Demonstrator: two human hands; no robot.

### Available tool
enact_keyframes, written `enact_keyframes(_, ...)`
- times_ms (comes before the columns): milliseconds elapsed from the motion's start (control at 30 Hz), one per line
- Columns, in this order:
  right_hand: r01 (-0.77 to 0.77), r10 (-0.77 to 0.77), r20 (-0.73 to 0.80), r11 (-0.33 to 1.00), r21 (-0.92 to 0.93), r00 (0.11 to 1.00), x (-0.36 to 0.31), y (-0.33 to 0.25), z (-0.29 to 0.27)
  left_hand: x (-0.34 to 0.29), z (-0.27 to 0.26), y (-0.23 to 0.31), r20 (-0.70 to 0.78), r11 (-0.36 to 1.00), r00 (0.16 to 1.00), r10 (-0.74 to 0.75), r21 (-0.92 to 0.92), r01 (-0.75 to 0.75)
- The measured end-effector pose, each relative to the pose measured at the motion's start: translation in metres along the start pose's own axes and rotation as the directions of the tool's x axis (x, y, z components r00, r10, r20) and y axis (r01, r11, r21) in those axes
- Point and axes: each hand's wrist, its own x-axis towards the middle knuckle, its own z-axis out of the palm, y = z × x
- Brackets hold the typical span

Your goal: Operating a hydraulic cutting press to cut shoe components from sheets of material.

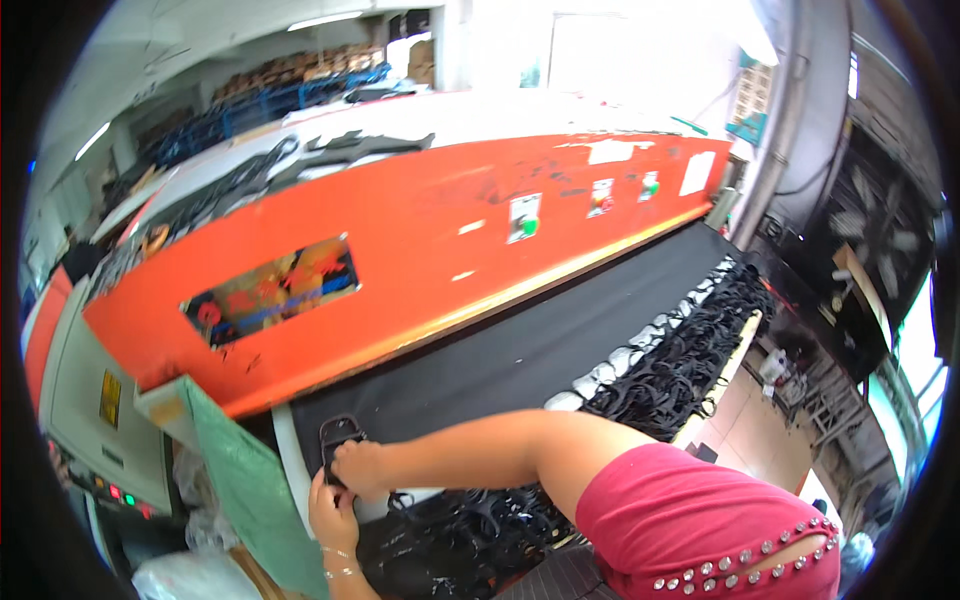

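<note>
At the lower left, both my hands are together at the near left end of a dark conveyor belt (pixel 470 360). They hold a small black strap piece (pixel 340 430) with a looped upper part; its exact kind does not show. My right hand (pixel 360 468) reaches across from the right, fingers closed on the piece. Just below it, my left hand (pixel 332 505), with bracelets at the wrist, pinches its lower end. A tangled pile of black straps (pixel 470 530) lies beside and beneath my right forearm.
A long orange machine (pixel 430 220) with buttons runs along the belt's far side. More black straps (pixel 660 385) and a row of white pieces (pixel 625 358) line the near edge. A green panel (pixel 250 490) and grey control cabinet (pixel 110 400) stand left.
</note>
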Motion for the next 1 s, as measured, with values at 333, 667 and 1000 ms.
enact_keyframes(333, 0.03, 0.129, -0.495, 0.953, 0.3, 0.859, -0.302, 0.111, -0.024, 0.009, 0.004, 0.078, 0.141, 0.943, 0.974, -0.175, 0.308, 0.125)
enact_keyframes(667, -0.221, 0.542, -0.534, 0.806, 0.549, 0.649, -0.674, 0.219, 0.076, -0.03, 0.061, 0.298, -0.256, 0.833, 0.899, -0.355, 0.35, 0.429)
enact_keyframes(1000, -0.38, 0.665, -0.485, 0.734, 0.563, 0.567, -0.85, 0.316, 0.021, 0.057, 0.328, 0.464, 0.046, 0.976, 0.977, 0.21, 0.051, -0.212)
